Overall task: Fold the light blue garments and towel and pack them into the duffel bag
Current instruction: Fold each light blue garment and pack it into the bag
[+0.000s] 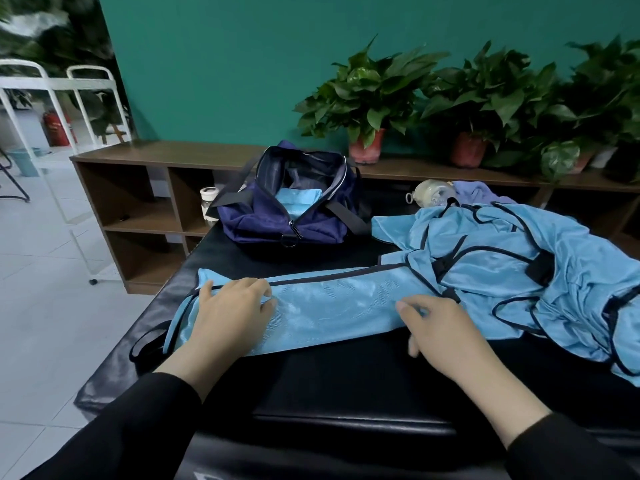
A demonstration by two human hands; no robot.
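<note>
Head view
Left hand [230, 311]: lies palm down on the left end of the folded garment [329, 306], fingers straight and close together, pressing the cloth flat.
Right hand [438, 332]: rests on the right part of the same strip, fingers loosely curled at its near edge; whether they pinch the cloth or only press on it, I cannot tell.
Folded garment: a long light blue strip with dark trim, lying across the black table [346, 375], left to right.
Pile of garments [519, 271]: light blue, unfolded, heaped at the right of the table and touching the strip.
Duffel bag [291, 202]: navy, unzipped, at the far edge of the table; a light blue folded piece [299, 199] lies inside.
Bottle [433, 194]: lies on its side behind the pile.
Potted plants [374, 98]: on the brown shelf [156, 188] along the green wall.
</note>
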